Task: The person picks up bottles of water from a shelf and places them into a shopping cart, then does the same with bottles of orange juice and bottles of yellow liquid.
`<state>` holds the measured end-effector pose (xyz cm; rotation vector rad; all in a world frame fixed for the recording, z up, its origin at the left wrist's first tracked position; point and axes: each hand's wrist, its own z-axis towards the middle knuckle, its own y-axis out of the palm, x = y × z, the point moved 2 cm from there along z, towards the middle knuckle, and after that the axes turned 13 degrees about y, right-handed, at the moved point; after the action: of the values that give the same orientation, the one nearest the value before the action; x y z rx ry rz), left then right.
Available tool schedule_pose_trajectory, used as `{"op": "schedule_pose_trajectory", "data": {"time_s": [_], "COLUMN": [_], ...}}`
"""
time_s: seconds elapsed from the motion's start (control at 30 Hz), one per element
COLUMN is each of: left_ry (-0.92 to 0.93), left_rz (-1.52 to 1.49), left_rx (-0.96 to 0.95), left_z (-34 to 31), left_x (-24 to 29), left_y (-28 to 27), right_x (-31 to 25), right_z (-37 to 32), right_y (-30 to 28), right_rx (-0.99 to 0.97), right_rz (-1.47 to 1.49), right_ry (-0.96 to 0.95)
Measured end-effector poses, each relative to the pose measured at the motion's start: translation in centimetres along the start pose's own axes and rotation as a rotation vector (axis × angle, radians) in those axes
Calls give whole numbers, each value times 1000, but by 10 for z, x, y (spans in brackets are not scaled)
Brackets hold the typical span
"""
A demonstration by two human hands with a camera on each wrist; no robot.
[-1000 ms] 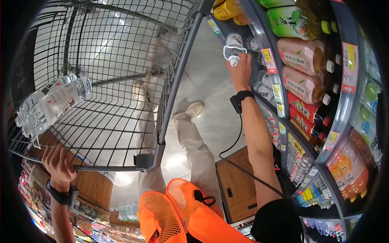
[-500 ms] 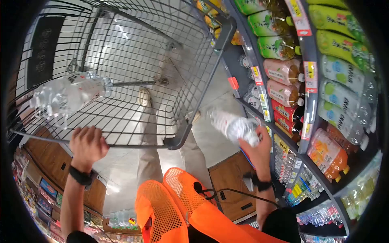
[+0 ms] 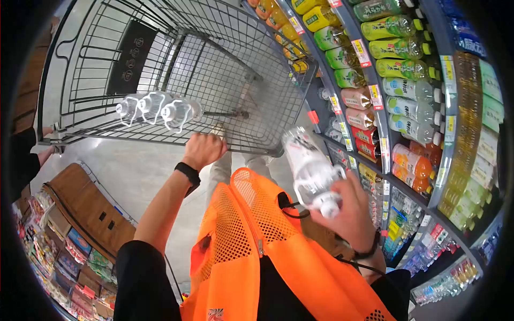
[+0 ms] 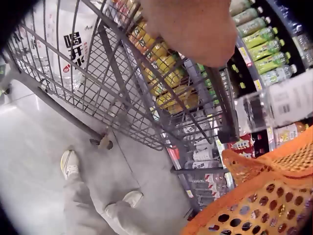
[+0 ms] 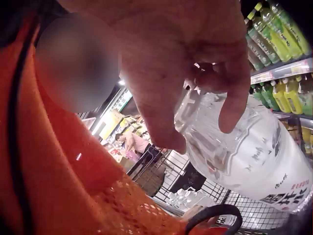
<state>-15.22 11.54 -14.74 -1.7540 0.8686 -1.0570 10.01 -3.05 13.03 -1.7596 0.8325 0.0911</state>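
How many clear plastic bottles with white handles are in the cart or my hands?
4: a left bottle, middle bottle and right bottle in the black wire cart, and a held bottle in your right hand. Others may be hidden in the cart.

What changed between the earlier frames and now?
The right hand, already on the bottle at the first frame, has brought it away from the shelf, back toward the vest. No grip released. Unchanged: left hand on the cart, bottles inside it.
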Motion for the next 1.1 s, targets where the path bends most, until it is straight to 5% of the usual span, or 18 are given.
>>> {"op": "schedule_pose_trajectory", "data": {"time_s": [0.2, 0.57, 0.67, 0.87, 1.1], "left_ry": [42, 112, 123, 308, 192], "left_rz": [4, 64, 60, 103, -11], "left_rx": [67, 159, 127, 371, 276], "left_z": [-3, -5, -7, -14, -11], "left_x": [0, -6, -5, -12, -6], "left_y": [-1, 14, 14, 17, 12], "right_x": [-34, -40, -39, -65, -64], "right_z": [79, 194, 206, 217, 209], "right_y": [48, 230, 249, 267, 267], "right_rx": [-6, -236, -298, -402, -429], "right_rz": [105, 224, 231, 221, 236], "right_ry": [-123, -175, -184, -221, -212]}}
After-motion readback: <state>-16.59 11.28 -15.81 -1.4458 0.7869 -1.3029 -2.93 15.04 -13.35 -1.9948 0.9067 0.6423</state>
